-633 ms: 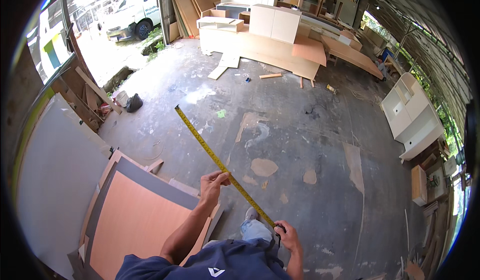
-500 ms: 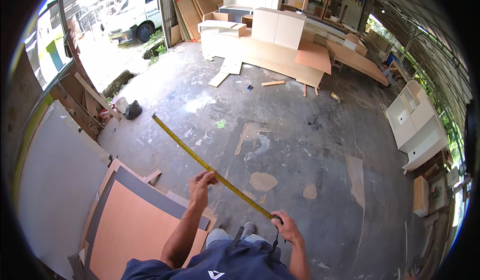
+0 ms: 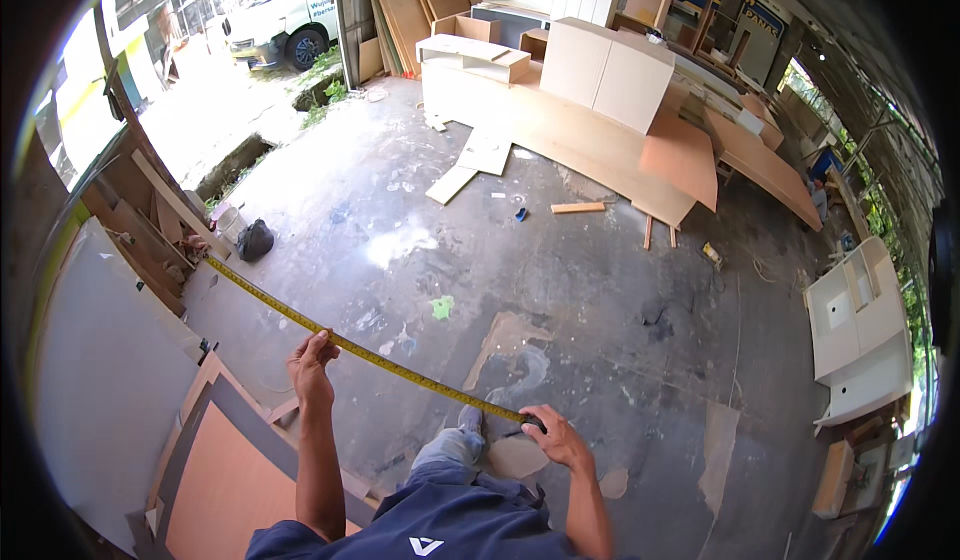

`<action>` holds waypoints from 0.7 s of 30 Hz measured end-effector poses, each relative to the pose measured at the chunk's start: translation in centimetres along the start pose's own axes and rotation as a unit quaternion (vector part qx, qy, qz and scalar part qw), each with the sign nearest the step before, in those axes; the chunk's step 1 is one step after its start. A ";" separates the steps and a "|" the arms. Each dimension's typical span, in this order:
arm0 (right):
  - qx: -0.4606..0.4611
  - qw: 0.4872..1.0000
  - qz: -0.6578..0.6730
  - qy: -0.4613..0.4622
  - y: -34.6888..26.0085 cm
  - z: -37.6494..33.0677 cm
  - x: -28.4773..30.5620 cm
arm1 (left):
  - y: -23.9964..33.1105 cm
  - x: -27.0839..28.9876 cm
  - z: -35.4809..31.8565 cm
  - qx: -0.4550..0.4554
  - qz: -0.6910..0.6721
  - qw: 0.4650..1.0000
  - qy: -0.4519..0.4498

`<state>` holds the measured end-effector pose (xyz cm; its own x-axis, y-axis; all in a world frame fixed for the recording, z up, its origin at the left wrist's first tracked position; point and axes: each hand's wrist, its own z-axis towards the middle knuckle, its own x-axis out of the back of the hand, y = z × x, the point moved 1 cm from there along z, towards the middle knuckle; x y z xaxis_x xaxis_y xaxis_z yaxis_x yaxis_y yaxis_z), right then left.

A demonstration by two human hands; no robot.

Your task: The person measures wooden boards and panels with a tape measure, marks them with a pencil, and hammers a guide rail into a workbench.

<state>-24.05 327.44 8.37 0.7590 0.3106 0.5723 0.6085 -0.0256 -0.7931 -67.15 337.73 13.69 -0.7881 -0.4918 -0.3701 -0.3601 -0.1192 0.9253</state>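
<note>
A yellow tape measure point(image 3: 420, 377) is drawn out and stretched across in front of me, held in the air above the floor. My left hand point(image 3: 314, 365) pinches its blade partway along, between thumb and fingers. Beyond that hand the blade runs on up to the left, its free end near a black bag. The dark case, mostly hidden, sits inside my right hand point(image 3: 558, 440), whose fingers wrap round it. One of my shoes point(image 3: 470, 420) shows below the blade on the concrete floor.
At lower left lies an orange-brown panel point(image 3: 235, 480) with a grey border, beside a tall white sheet point(image 3: 115, 380). A black bag point(image 3: 256, 241) stands by the left wall. White cabinets point(image 3: 605, 75) and boards fill the back; another white cabinet point(image 3: 860, 325) stands at right.
My left hand has moved left with the blade, whose free end has swung left and now slopes less steeply. My right hand has shifted slightly left, and one foot has come forward.
</note>
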 end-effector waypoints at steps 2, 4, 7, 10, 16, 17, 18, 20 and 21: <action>-0.011 0.999 -0.001 0.043 2.5 3.9 2.9 | -1.0 -4.7 4.7 -0.004 0.002 1.000 0.000; -0.012 0.998 0.010 0.059 3.2 7.7 5.9 | -0.7 -9.4 9.7 0.011 0.003 1.000 -0.007; -0.050 0.993 0.033 0.104 5.1 13.5 9.9 | -2.1 -16.2 16.7 0.007 0.013 0.999 -0.045; -0.058 0.990 0.024 0.128 6.7 20.1 13.3 | -5.0 -22.8 22.9 0.016 0.018 0.997 -0.080; -0.065 0.993 0.024 0.097 11.1 37.4 21.0 | -9.9 -30.5 39.5 -0.012 -0.024 0.998 -0.056; -0.083 0.992 0.030 0.091 11.4 40.7 22.7 | -9.6 -31.1 42.9 -0.025 -0.047 0.998 -0.040; -0.099 0.991 0.037 0.084 11.5 44.1 24.3 | -9.0 -31.4 45.9 -0.041 -0.069 0.997 -0.022; -0.083 0.995 0.036 0.050 10.3 51.9 27.0 | -6.3 -30.4 52.4 -0.078 -0.078 0.994 0.019; -0.074 0.997 0.023 0.019 9.4 56.0 28.3 | -4.3 -28.9 55.7 -0.112 -0.072 0.991 0.031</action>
<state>-9.84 389.16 5.43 0.7938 0.2688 0.5455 0.5977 -0.1792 -0.7815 -70.64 400.47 15.76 -0.7018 -0.5067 -0.5008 -0.3417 -0.3774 0.8607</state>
